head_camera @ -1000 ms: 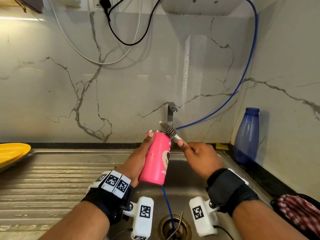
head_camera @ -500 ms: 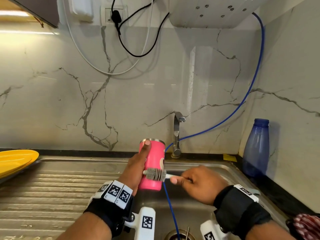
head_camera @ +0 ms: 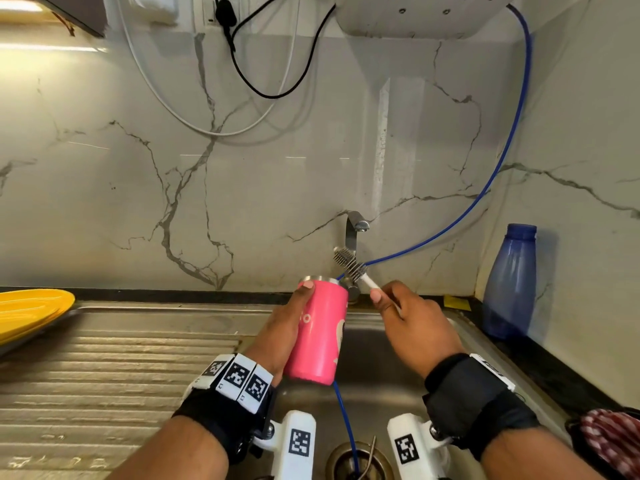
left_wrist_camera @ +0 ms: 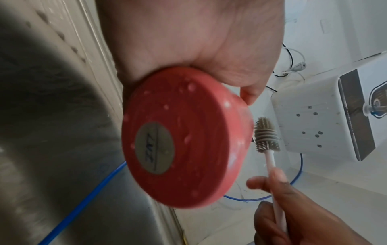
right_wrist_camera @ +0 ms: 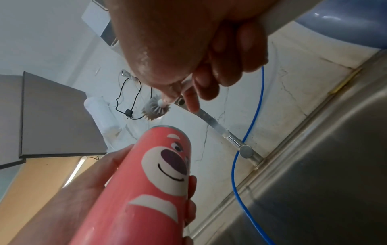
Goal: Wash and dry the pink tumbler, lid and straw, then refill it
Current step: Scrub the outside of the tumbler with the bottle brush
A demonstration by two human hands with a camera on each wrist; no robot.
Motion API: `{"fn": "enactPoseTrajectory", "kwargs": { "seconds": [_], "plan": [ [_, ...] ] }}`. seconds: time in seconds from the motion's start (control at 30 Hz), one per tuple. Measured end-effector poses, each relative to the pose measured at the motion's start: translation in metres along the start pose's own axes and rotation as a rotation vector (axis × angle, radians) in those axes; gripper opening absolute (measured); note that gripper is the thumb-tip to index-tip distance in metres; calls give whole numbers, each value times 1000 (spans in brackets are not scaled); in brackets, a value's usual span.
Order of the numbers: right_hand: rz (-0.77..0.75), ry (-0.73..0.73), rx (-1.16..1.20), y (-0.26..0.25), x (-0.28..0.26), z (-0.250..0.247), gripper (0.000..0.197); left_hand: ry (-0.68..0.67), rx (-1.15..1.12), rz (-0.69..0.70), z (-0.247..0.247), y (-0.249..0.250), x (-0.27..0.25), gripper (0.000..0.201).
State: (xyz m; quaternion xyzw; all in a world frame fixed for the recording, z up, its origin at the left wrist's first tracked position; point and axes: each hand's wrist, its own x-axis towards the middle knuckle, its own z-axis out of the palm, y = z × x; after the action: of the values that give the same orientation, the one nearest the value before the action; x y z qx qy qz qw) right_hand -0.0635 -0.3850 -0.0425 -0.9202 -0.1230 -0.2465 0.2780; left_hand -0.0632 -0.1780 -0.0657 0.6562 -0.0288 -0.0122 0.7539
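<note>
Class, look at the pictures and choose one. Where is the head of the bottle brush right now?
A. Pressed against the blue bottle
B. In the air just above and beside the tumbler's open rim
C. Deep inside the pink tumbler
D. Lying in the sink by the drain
B: the right hand holds the bottle brush with its bristles clear of the pink tumbler, above its open rim.

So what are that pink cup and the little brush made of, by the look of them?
The pink tumbler looks like painted steel: bare shiny metal rim, smooth glossy coat. The brush seems to have soft grey silicone or rubber bristles, thick and fin-like, on a matte white plastic stem; I can't be sure.
</note>
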Motion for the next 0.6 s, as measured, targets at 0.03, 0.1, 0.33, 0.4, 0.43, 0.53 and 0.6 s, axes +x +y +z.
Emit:
{"fn": "enactPoseTrajectory", "kwargs": {
  "seconds": [0.03, 0.1, 0.33, 0.4, 0.43, 0.53, 0.6],
  "plan": [
    [-19, 9, 20, 0, 0, -1, 38, -14, -36, -29, 0, 0, 0, 62],
    [-61, -12, -9, 2, 0, -1, 30, -24, -114, -77, 1, 1, -1, 62],
    [-127, -61, 71, 4, 2, 5, 24, -44, -266, -79, -11, 8, 4, 70],
    [-190, -100, 69, 1, 0, 6, 25, -18, -318, -62, -14, 9, 5, 74],
    [-226, -125, 83, 0, 0, 7, 24, -12, -342, -53, -16, 10, 6, 73],
    [-308, -261, 95, -2, -3, 8, 22, -23, -373, -44, -24, 12, 6, 69],
    [-335, -368, 68, -2, -5, 8, 19, -27, -376, -54, -28, 12, 5, 70]
  ]
}}
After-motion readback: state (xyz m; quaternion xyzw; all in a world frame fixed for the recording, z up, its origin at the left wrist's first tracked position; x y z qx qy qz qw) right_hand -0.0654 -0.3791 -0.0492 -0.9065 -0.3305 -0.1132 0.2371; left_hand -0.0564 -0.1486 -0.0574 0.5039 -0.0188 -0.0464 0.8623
